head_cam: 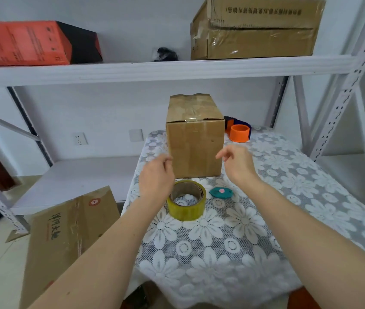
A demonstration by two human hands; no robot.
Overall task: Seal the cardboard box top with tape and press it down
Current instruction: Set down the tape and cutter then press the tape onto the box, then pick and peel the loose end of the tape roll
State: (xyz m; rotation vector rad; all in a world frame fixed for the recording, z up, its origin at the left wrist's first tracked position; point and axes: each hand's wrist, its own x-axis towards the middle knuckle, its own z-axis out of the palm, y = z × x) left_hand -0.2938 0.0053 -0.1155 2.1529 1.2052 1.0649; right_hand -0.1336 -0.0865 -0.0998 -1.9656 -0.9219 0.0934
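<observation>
A small brown cardboard box (196, 139) stands upright at the far side of the table, its top flaps folded shut with clear tape shining along the seam. A yellow-tinted roll of tape (186, 200) lies flat in front of it. My left hand (155, 178) hovers just left of the box's lower corner, above the roll, fingers loosely curled and holding nothing. My right hand (237, 162) hovers at the box's right lower corner, fingers apart and holding nothing. Neither hand touches the box.
A teal box cutter (221, 192) lies right of the roll. An orange and dark tape dispenser (239, 131) sits behind the box. The table has a white floral lace cloth (244, 230). A large cardboard box (65, 237) stands on the floor at left; metal shelving (165, 68) surrounds.
</observation>
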